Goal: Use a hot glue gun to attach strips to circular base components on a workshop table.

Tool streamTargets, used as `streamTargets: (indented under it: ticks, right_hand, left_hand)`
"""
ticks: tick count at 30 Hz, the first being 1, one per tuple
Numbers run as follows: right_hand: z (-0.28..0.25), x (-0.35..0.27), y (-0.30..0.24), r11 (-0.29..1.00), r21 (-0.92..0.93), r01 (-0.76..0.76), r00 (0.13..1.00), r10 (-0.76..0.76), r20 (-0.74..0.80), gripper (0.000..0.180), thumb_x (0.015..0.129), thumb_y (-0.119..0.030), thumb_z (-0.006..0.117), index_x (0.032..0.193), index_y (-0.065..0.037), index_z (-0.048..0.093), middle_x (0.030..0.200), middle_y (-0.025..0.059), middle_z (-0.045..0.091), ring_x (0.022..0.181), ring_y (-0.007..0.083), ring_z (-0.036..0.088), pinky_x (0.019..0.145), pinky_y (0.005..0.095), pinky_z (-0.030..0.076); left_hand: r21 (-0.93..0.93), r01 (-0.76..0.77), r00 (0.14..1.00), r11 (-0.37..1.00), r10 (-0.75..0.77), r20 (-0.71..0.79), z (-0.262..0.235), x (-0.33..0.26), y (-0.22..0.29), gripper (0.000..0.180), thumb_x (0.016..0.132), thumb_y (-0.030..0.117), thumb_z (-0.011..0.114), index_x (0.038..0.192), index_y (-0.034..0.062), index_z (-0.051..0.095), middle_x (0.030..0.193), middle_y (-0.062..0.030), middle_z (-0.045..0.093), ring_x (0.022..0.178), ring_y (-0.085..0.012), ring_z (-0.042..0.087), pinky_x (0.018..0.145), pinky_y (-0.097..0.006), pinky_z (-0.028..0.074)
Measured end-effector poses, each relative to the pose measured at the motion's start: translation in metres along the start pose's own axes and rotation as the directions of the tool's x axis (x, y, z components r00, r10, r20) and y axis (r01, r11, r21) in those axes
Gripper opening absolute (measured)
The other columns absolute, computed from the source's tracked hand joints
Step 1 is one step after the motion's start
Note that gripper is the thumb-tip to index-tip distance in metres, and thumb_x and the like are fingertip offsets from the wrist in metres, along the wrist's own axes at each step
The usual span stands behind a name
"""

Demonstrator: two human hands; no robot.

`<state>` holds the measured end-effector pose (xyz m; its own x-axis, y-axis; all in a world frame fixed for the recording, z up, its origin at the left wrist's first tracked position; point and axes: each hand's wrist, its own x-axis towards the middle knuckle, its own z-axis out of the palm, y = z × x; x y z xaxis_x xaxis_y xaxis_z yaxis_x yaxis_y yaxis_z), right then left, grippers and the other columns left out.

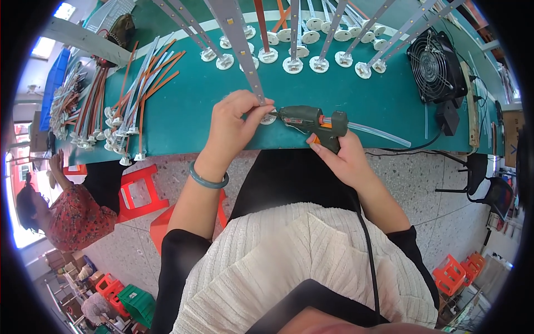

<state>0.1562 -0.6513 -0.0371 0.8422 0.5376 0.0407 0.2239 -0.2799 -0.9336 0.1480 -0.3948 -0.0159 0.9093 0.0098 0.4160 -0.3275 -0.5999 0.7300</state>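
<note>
My left hand point(240, 114) pinches the lower end of a long LED strip point(243, 50) that stands upright. Its foot rests on a small round white base point(268, 118) on the green table. In my right hand point(347, 157) is a dark green hot glue gun point(311, 119) with an orange trigger, held level. The nozzle points left and meets the strip's foot close to my left fingertips. A clear glue stick point(384, 135) sticks out of the gun's back. Whether glue is coming out is too small to tell.
Several upright strips on white bases point(293, 65) line the table's point(183, 106) far side. Bundled strips point(133, 94) lie at the left. A black fan point(436, 67) stands at the right, near a black adapter point(448, 117) and cables. A co-worker point(78, 214) sits at the left.
</note>
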Motion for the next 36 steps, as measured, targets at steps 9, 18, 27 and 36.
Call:
streamTargets:
  ticks: [9, 18, 27, 36]
  right_hand:
    - [0.0038, 0.0001, -0.01, 0.978, -0.208, 0.032, 0.999, -0.034, -0.005, 0.015, 0.089, -0.011, 0.069, 0.097, -0.001, 0.06, 0.081, 0.0111, 0.059, 0.073, 0.0239, 0.058, 0.069, 0.0353, 0.046]
    - [0.0075, -0.0015, -0.0082, 0.969, -0.239, 0.068, 0.995, -0.083, -0.055, 0.018, 0.089, -0.012, 0.069, 0.099, -0.001, 0.06, 0.077, 0.0122, 0.057, 0.07, 0.029, 0.056, 0.067, 0.0382, 0.045]
    - [0.0071, -0.001, -0.0082, 0.967, -0.239, 0.087, 0.993, -0.103, -0.055, 0.025, 0.089, -0.012, 0.069, 0.111, -0.001, 0.062, 0.079, 0.0139, 0.058, 0.072, 0.0311, 0.058, 0.068, 0.0387, 0.047]
    - [0.005, -0.002, -0.0092, 0.968, -0.244, 0.063, 0.997, -0.074, -0.035, 0.032, 0.089, -0.013, 0.069, 0.117, -0.001, 0.062, 0.084, 0.016, 0.061, 0.076, 0.0335, 0.059, 0.072, 0.0383, 0.048]
  left_hand:
    - [-0.021, 0.018, 1.0, 1.0, -0.019, -0.005, 0.0018, -0.0016, -0.0032, 0.012, 0.08, 0.002, 0.076, 0.076, 0.0007, 0.065, 0.082, -0.0073, 0.072, 0.071, -0.0236, 0.065, 0.065, -0.032, 0.051]
    - [0.015, 0.023, 1.0, 1.0, -0.023, 0.004, 0.0004, -0.0015, -0.0014, 0.012, 0.08, 0.002, 0.076, 0.076, 0.0003, 0.065, 0.083, -0.0071, 0.073, 0.071, -0.0231, 0.065, 0.065, -0.032, 0.051]
    - [0.014, 0.032, 0.999, 0.999, -0.032, -0.009, 0.0012, -0.0014, -0.0005, 0.008, 0.081, 0.003, 0.076, 0.079, 0.0013, 0.069, 0.081, -0.0068, 0.072, 0.071, -0.0225, 0.064, 0.064, -0.032, 0.05]
    - [-0.025, 0.023, 1.0, 0.999, -0.023, -0.001, 0.0017, -0.0014, -0.0017, 0.007, 0.082, 0.004, 0.075, 0.08, 0.0009, 0.069, 0.08, -0.0073, 0.071, 0.07, -0.0235, 0.065, 0.064, -0.033, 0.05]
